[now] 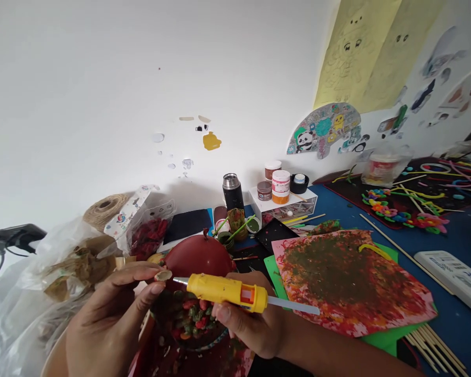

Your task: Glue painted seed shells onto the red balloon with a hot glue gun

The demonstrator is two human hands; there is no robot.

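My right hand (251,319) grips a yellow hot glue gun (227,290), its nozzle pointing left and a glue stick (294,306) poking out the back. My left hand (113,314) pinches a small pale shell-like piece (164,275) between thumb and forefinger, right at the gun's metal tip. Just behind them sits a dark red balloon (198,254). Below the gun is a round dish of red and green painted bits (190,317).
A painted red and green sheet (349,283) lies to the right on the blue table (467,241). Paint jars (280,186), a black flask (233,191), twine (104,207), plastic bags (31,283), wooden sticks (435,348) and pipe-cleaner flowers (400,212) crowd around.
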